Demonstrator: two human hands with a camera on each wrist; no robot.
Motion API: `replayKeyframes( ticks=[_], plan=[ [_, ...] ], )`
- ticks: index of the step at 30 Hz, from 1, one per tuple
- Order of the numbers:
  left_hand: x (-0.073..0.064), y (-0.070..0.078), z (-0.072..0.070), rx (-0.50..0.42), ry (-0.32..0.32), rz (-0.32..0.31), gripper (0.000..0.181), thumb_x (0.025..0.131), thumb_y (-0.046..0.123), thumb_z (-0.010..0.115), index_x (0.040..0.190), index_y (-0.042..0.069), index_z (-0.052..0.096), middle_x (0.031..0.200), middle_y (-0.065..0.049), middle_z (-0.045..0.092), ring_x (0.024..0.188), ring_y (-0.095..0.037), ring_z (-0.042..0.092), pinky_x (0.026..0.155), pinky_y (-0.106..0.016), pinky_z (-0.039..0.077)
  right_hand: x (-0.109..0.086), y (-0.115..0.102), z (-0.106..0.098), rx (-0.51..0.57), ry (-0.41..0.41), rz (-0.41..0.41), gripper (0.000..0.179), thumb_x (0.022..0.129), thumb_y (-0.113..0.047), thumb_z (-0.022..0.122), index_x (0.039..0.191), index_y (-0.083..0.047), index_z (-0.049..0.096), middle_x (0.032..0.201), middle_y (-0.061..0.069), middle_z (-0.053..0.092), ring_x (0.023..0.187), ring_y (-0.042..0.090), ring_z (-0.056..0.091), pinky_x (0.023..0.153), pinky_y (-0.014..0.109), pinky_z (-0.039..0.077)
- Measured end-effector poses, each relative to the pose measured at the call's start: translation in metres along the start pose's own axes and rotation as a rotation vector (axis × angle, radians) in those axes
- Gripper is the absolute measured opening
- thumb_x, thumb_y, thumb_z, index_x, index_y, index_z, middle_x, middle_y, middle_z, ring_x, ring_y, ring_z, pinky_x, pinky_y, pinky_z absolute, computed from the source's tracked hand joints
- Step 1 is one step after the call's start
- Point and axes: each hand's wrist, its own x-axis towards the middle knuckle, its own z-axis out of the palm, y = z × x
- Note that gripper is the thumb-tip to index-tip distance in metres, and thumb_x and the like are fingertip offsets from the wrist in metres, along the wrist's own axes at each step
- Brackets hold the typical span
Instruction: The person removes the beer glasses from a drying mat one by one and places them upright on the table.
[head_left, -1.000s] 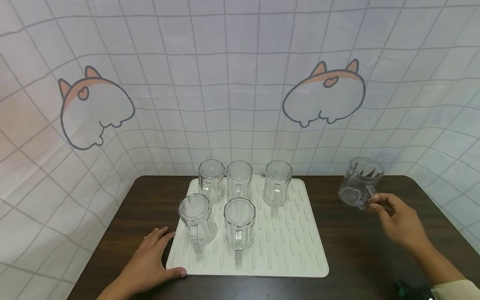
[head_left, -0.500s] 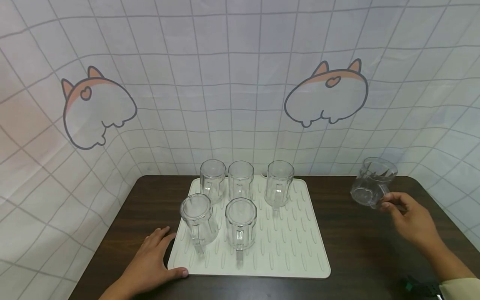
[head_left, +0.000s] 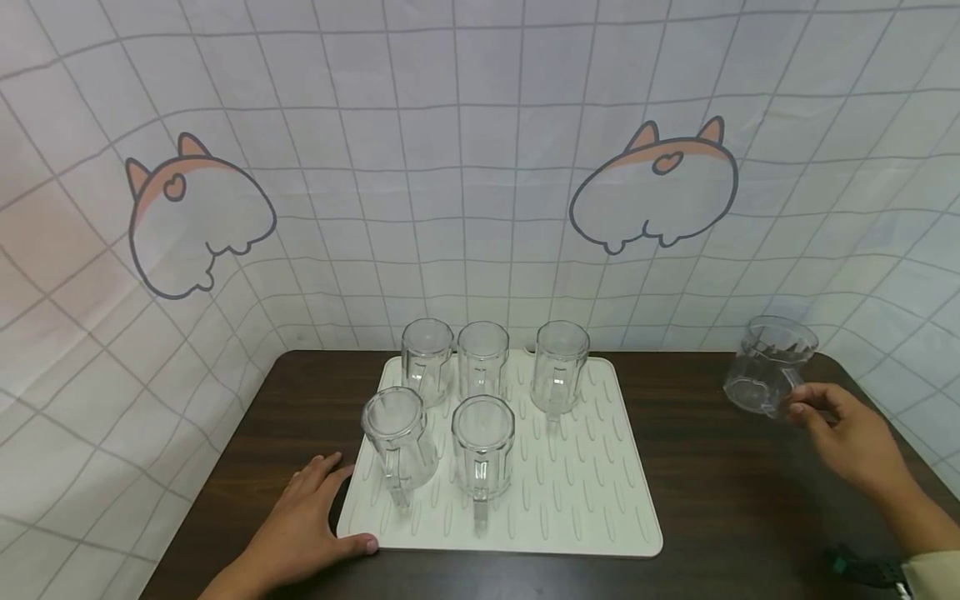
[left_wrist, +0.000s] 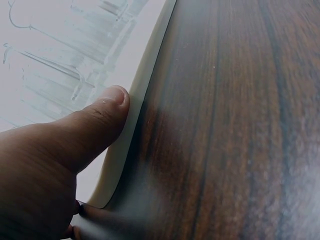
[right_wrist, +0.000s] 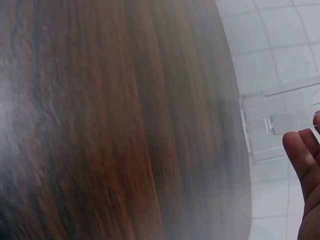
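Note:
My right hand (head_left: 858,437) pinches the handle of a clear glass mug (head_left: 765,375) at the table's far right. The mug is tilted slightly; whether its base touches the table I cannot tell. In the right wrist view, part of that mug (right_wrist: 255,145) shows beside the fingertips (right_wrist: 294,142). At the near left corner of a white ridged mat (head_left: 585,500), my left hand (head_left: 296,521) rests with its fingers along the side and its thumb (left_wrist: 112,102) on the front edge. Several similar mugs stand on the mat, including one front left (head_left: 405,458) and one front middle (head_left: 483,467).
Three mugs line the mat's back, the rightmost (head_left: 558,371) set apart. The dark wooden table (head_left: 712,500) extends on both sides. A white gridded cloth (head_left: 487,208) with cartoon prints hangs behind. A dark and green object (head_left: 866,571) lies near the right sleeve.
My right hand has moved right with the glass mug, away from the mat. The left hand and the mugs on the mat have stayed put; the head view shifted slightly.

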Motion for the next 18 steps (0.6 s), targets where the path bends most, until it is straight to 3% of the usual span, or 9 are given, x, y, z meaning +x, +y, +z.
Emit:
replayKeyframes(
  ticks=[14, 17, 18],
  plan=[
    [0.001, 0.000, 0.001, 0.002, 0.004, -0.003, 0.116, 0.064, 0.085, 0.074, 0.144, 0.003, 0.055, 0.153, -0.026, 0.043, 0.144, -0.053, 0.031, 0.112, -0.069, 0.025, 0.001, 0.015, -0.007, -0.015, 0.018, 0.048, 0.032, 0.108, -0.016, 0.053, 0.128, 0.009, 0.050, 0.120, 0.035, 0.057, 0.112, 0.066, 0.051, 0.077, 0.069, 0.046],
    [0.001, 0.001, 0.000, 0.002, 0.003, -0.004, 0.116, 0.064, 0.085, 0.074, 0.144, 0.003, 0.055, 0.153, -0.026, 0.043, 0.144, -0.053, 0.031, 0.112, -0.069, 0.025, 0.001, 0.018, -0.008, -0.017, 0.017, 0.050, 0.031, 0.108, -0.015, 0.055, 0.127, 0.008, 0.051, 0.118, 0.034, 0.059, 0.110, 0.064, 0.054, 0.075, 0.064, 0.049],
    [0.001, 0.001, 0.000, 0.001, 0.002, -0.005, 0.116, 0.064, 0.085, 0.074, 0.144, 0.003, 0.055, 0.153, -0.026, 0.043, 0.144, -0.053, 0.031, 0.112, -0.069, 0.025, 0.001, 0.019, -0.009, -0.026, 0.020, 0.048, 0.030, 0.107, -0.015, 0.056, 0.126, 0.007, 0.052, 0.117, 0.033, 0.061, 0.108, 0.055, 0.062, 0.074, 0.057, 0.053]
  ],
)
